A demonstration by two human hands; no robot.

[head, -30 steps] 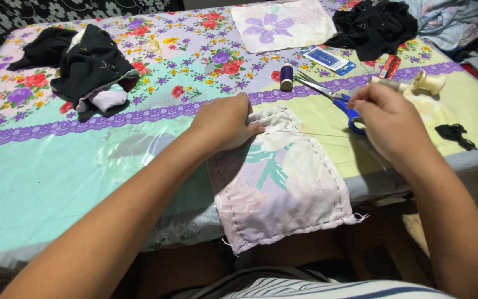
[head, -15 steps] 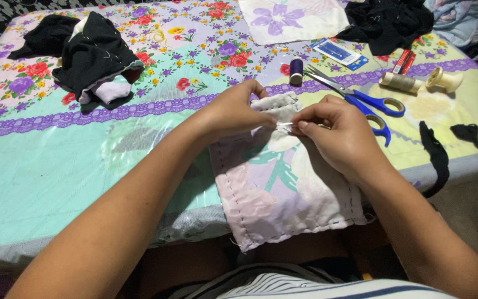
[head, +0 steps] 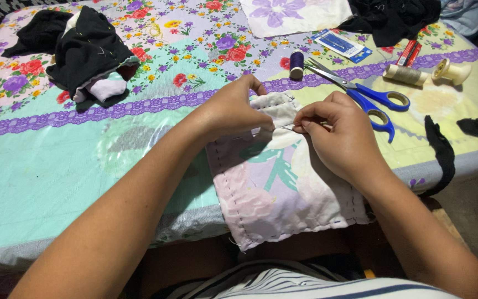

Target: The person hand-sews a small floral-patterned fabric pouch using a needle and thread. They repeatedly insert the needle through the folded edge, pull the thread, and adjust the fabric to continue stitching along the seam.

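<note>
A pale floral cloth piece [head: 275,188] with hand-stitched edges lies over the table's near edge. My left hand [head: 233,108] pinches its folded top edge. My right hand [head: 341,135] pinches a thin sewing needle [head: 287,128] at that same edge, thumb and forefinger closed on it. Blue-handled scissors [head: 369,95] lie just beyond my right hand, touching nothing I hold.
A dark thread spool [head: 296,63], two cream spools [head: 427,72], a blue needle packet [head: 341,44] and red tubes [head: 408,53] lie behind the scissors. Black fabric bundles [head: 87,52] sit far left and far right. Black scraps [head: 441,147] lie at the right edge. A floral tablecloth [head: 56,166] covers the table.
My right hand left the scissors, came left to the cloth's top edge and now pinches the needle. My left hand shifted from pressing flat to pinching the fold.
</note>
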